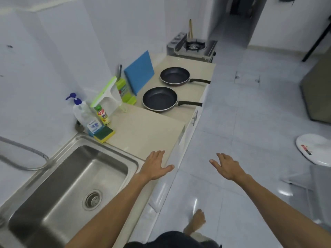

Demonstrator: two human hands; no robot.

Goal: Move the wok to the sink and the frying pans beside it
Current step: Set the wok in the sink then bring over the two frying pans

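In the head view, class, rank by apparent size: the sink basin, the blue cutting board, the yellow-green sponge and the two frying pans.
1. Sink basin, though nearest the camera.
2. Near frying pan and far frying pan: probably alike, distance shrinks the far one.
3. Blue cutting board.
4. Sponge.

Two bare forearms reach forward from the bottom of the view, roughly parallel and well apart. The left hand point(155, 166) is held palm down with fingers straight and close together, thumb spread out to the right. The right hand point(226, 167) is also palm down, fingers extended and slightly fanned, thumb pointing left toward the other hand. Both hands are flat, spread and empty, gripping nothing. Lower down, between the arms, one bare foot point(197, 219) shows, toes pointing forward, above dark clothing at the frame's bottom edge.
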